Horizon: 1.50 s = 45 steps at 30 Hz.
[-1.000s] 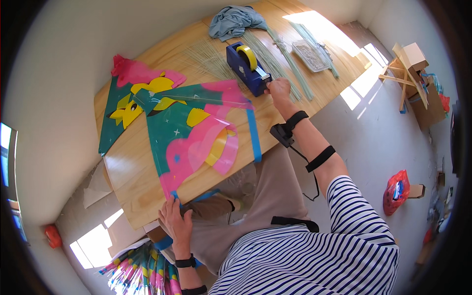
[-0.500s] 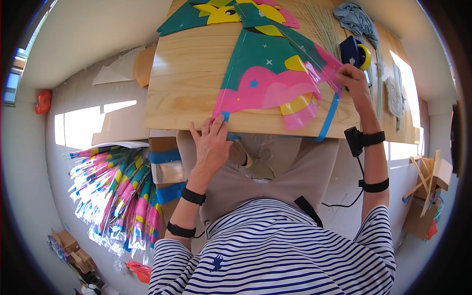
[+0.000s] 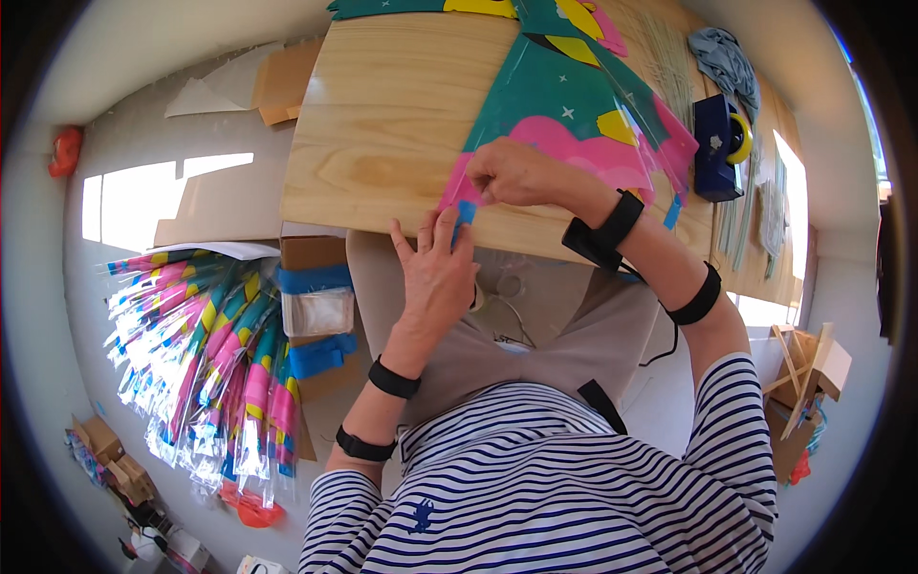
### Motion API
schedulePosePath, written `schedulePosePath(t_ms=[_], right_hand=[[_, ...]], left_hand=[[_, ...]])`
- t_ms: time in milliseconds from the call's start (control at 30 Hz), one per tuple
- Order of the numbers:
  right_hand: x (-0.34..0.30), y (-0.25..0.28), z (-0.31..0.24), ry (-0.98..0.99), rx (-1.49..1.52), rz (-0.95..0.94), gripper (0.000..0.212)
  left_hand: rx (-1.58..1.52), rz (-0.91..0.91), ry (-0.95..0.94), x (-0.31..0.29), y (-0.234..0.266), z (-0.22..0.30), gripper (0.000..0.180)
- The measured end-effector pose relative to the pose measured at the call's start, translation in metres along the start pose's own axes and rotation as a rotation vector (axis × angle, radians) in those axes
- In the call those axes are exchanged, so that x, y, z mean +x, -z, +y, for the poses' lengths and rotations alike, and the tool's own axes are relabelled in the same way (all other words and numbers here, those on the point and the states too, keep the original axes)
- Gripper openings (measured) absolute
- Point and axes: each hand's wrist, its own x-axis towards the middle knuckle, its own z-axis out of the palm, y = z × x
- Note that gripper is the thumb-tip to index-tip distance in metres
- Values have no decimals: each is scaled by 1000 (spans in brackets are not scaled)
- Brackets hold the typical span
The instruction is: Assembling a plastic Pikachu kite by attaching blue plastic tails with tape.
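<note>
Frame centre: my left hand (image 3: 432, 277), fingers spread, by blue strip (image 3: 465, 212) at corner of kite (image 3: 531, 91); right hand (image 3: 524, 174) curled, can't tell if pinching. Corner work, seemingly; next needs steady left.

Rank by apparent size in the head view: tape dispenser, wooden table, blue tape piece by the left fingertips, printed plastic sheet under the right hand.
Wooden table
Printed plastic sheet
Tape dispenser
Blue tape piece
</note>
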Motion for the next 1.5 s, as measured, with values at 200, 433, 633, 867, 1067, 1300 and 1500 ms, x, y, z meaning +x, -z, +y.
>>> schedulePosePath(t_ms=[200, 433, 633, 867, 1067, 1300, 1500], right_hand=[[16, -7, -7, 2, -157, -41, 12], [32, -12, -13, 11, -295, -99, 11], [34, -15, -10, -4, -310, -114, 12], [35, -17, -9, -2, -324, -108, 12], [35, -17, -12, -11, -348, -113, 11], [36, -11, -24, -126, -489, -167, 14], [31, 5, -5, -182, -565, 172, 16]], left_hand=[[-17, -22, 16, 0, 4, 0, 56], [-5, -32, 11, 0, 2, 1, 57], [-1, -26, 2, 0, 1, 1, 56], [6, -36, -21, -1, 1, 0, 58], [23, -15, -65, -1, -1, -2, 58], [31, -26, -68, 0, -1, -2, 58], [17, -48, -69, 2, 2, 0, 60]])
